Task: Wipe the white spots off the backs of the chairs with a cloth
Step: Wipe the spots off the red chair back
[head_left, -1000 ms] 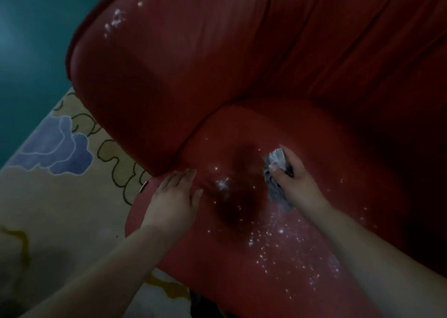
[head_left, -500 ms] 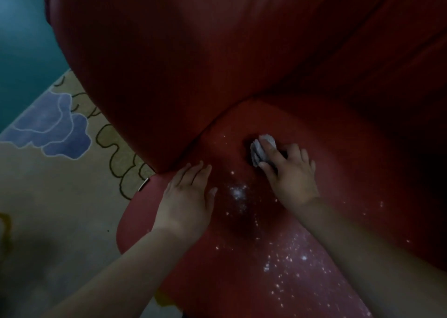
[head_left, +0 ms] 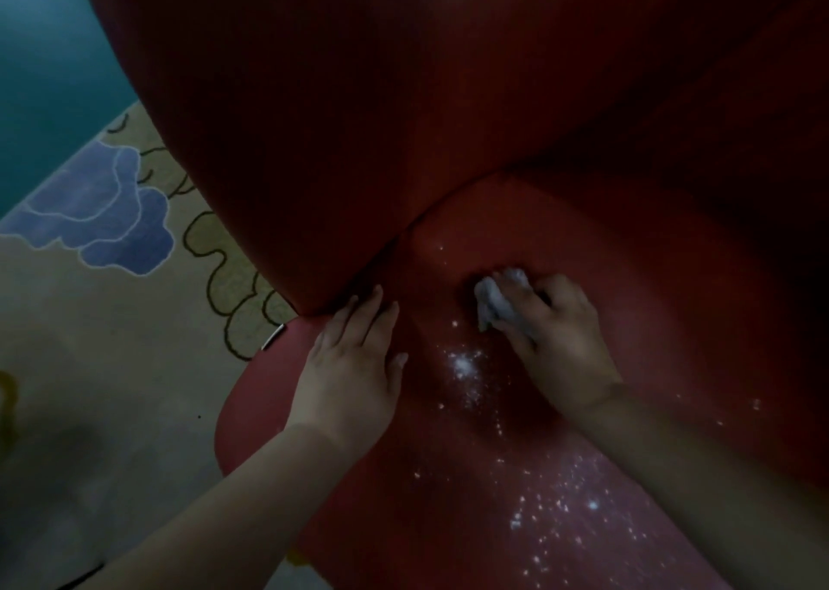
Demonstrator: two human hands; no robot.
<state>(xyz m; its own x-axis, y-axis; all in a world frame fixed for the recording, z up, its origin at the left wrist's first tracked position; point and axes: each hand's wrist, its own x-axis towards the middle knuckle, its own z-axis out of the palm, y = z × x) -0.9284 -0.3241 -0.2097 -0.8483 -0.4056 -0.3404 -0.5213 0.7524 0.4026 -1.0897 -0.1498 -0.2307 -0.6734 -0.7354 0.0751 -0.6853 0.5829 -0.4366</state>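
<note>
Red chair [head_left: 448, 118], upholstered; no legible writing. White spots [head_left: 466, 365] scattered below its seat crease. Grey cloth [head_left: 495, 300] bunched on the chair, pinched under the right hand [head_left: 556, 334]. Left hand [head_left: 354, 365] lay flat, fingers together, beside the spots. Cloth had shifted left since half a second earlier. Patterned rug [head_left: 112, 275] left of the chair.

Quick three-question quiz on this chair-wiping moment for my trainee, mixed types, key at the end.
1. True or false: the left hand grips the cloth.
2. Which hand presses the cloth on the red chair? A left, B right, C both.
3. Fill in: the densest white spots lie between the two ____.

Key: 1 false, it rests flat on the chair; 2 B, the right hand; 3 hands.
</note>
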